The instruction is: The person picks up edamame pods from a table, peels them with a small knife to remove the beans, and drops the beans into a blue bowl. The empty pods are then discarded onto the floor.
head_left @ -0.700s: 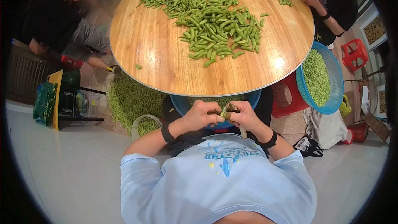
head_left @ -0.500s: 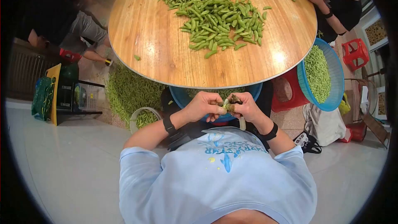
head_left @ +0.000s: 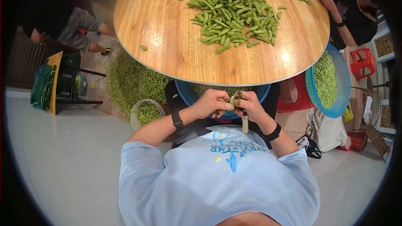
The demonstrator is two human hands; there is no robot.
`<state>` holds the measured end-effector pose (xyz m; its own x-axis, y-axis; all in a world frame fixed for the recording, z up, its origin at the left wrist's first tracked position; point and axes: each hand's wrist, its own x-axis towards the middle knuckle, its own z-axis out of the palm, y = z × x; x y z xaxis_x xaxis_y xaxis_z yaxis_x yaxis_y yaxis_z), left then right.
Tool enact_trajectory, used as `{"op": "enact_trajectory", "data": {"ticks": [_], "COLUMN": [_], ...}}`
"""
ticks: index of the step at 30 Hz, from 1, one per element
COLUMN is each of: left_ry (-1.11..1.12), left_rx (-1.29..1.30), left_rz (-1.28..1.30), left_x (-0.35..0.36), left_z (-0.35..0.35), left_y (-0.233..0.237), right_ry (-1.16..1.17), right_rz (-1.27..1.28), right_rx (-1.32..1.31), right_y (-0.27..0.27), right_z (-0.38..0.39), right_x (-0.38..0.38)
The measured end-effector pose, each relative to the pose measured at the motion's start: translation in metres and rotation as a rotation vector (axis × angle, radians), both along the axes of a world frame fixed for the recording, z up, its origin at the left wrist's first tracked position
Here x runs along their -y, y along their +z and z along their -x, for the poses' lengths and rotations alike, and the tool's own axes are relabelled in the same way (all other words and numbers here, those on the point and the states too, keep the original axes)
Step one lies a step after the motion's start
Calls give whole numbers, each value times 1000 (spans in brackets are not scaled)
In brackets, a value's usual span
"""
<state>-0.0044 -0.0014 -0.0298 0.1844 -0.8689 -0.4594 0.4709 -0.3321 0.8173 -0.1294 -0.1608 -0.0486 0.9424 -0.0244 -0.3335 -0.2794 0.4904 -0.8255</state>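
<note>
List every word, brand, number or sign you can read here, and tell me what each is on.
I can read no text with certainty.
Light blue shirt: blue lettering across the chest, too creased and blurred to quote.
White crate: a tiny yellow mark, too small to read.
Black-and-white bag: a print, too small to tell whether it includes words.

Pale, glossy tiles (head_left: 75,150) cover the near floor. A round wood-grain tabletop (head_left: 176,42) catches bright light reflections. At right, a red plastic stool (head_left: 362,62) stands near a white-framed panel (head_left: 383,44).
</note>
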Motion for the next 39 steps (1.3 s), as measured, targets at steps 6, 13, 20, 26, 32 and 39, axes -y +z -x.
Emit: {"op": "enact_trajectory", "data": {"ticks": [6,13,20,26,32,39], "left_ry": [-2,1,51,-49,-201,-131], "left_rx": [52,27,-349,47,681,1055], "left_rz": [35,75,179,140,130,444], "left_x": [-2,-3,-6,-10,-13,-16], "left_z": [3,3,-2,-9,-11,-7], "left_y": [0,-3,-8,-8,2,-12], "right_ry": [40,45,-15,-54,-23,69], "right_rz": [-134,-139,-155,72,216,441], "right_rx": [-13,-38,83,77,0,1], "right_y": [1,6,3,9,11,19], "right_z": [1,0,-3,-4,-8,-10], "right_x": [2,3,-1,-6,-4,-5]}}
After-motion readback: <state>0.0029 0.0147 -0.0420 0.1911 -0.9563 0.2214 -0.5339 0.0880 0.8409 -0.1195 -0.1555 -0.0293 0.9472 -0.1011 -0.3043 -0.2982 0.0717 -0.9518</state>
